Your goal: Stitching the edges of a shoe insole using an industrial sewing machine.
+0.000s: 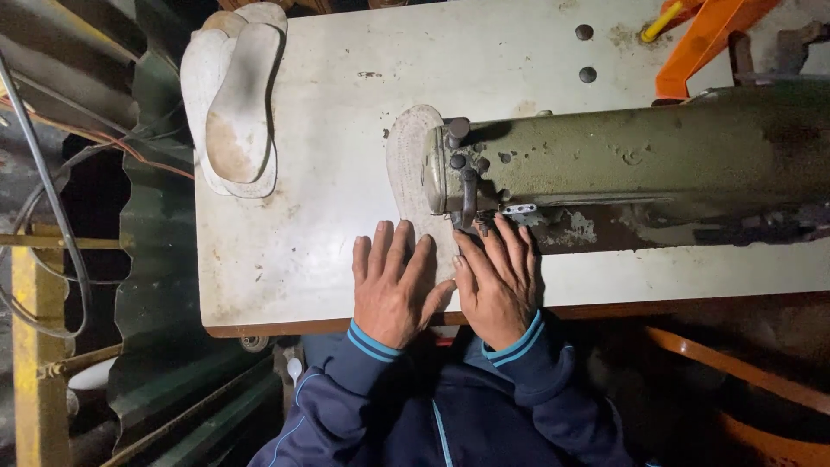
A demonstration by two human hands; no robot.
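Your left hand and right hand lie flat with open fingers, gripping nothing, pressing the pale, sole-shaped insole piece onto the worn white table near its front edge, under the head of the old green sewing machine. Your right fingertips sit just beside the needle area, so they could get caught. Uneven pressure could skew the piece.

sewing machine olive green; table off-white; insoles white; sleeves navy, blue-striped cuffs
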